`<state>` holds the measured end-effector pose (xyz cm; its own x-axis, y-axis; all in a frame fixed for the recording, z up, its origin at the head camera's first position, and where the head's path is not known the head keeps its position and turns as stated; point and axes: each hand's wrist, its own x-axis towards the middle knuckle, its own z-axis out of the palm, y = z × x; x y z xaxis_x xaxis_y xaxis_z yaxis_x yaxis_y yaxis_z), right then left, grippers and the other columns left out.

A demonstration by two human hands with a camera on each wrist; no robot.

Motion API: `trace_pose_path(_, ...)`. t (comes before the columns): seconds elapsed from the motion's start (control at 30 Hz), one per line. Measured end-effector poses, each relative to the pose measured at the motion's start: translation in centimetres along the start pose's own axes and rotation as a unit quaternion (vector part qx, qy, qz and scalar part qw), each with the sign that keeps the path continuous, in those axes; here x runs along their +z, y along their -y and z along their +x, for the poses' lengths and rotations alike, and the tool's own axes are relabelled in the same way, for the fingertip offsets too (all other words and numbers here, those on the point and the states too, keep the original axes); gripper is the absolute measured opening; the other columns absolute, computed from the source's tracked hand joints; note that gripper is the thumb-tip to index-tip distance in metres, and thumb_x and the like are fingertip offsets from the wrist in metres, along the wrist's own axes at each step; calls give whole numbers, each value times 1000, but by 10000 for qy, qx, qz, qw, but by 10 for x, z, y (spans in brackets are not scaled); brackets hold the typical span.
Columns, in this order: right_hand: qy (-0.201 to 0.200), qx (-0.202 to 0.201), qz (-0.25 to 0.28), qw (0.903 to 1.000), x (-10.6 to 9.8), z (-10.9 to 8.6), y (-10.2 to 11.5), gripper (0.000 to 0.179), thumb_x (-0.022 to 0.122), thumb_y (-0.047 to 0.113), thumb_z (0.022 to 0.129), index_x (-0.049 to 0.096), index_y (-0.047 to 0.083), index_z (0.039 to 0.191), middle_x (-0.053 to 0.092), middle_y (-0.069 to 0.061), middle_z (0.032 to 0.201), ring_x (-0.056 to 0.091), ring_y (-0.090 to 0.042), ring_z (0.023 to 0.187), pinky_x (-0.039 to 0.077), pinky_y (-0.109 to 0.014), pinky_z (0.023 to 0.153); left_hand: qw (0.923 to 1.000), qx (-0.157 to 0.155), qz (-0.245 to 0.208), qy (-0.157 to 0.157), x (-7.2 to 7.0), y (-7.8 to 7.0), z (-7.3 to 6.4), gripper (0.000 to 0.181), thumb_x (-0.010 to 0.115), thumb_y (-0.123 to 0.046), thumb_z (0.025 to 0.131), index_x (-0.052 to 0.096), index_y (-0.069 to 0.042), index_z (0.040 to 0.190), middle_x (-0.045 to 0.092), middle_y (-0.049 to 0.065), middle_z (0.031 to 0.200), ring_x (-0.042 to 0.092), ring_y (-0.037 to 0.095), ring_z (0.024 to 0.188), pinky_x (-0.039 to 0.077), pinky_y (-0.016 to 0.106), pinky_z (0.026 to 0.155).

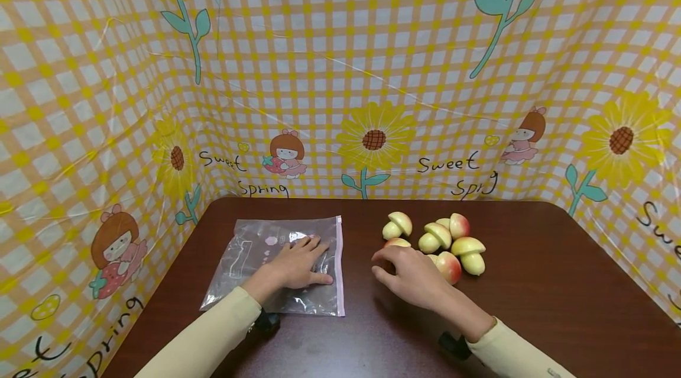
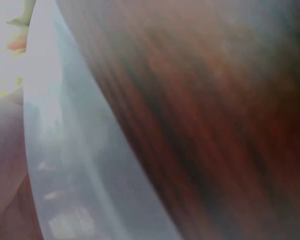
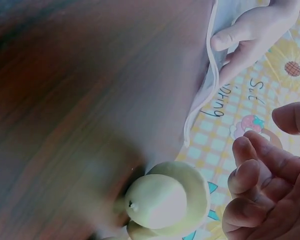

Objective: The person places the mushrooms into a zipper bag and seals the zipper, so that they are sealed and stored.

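Note:
A clear zip bag (image 1: pixel 245 271) with a pink zip edge lies flat on the table, its zip side to the right. My left hand (image 1: pixel 298 262) rests on the bag with fingers spread. In the left wrist view the bag (image 2: pixel 90 150) is blurred beside part of that hand. My right hand (image 1: pixel 412 274) hovers by several pale yellow toy mushrooms, some with reddish caps. Its fingers bend loosely with nothing between them. One mushroom (image 1: pixel 398 242) is partly hidden behind this hand. The right wrist view shows a mushroom (image 3: pixel 160 200) beside the right hand's bent fingers (image 3: pixel 247 175).
More mushrooms cluster right of centre, with one (image 1: pixel 470 255) at the right and another (image 1: pixel 396 225) toward the back. The dark brown table (image 1: pixel 558 289) is bordered by a checked cloth (image 1: pixel 319 82) at the back and both sides.

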<state>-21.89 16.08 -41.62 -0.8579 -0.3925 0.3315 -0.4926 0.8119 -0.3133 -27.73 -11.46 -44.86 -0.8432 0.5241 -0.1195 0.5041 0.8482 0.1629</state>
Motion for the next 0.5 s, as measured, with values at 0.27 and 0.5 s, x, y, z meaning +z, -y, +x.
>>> trace_pose_path(0.27, 217, -43, 61, 9997, 3, 7, 8, 16, 72, 28, 90, 75, 18, 102, 72, 9, 97, 67, -11, 89, 53, -36, 73, 10000, 9, 49, -65, 3, 2, 0, 81, 55, -63, 95, 35, -16, 158, 30, 13, 163, 27, 34, 151, 28, 68, 111)
trace_pose_path(0.5, 391, -92, -19, 9992, 10, 14, 14, 18, 71, 29, 89, 75, 18, 102, 71, 8, 97, 64, -9, 80, 51, -32, 66, 9997, 145, 65, -202, 2, 4, 0, 71, 53, -55, 99, 38, -16, 156, 36, 12, 161, 33, 34, 148, 32, 66, 110)
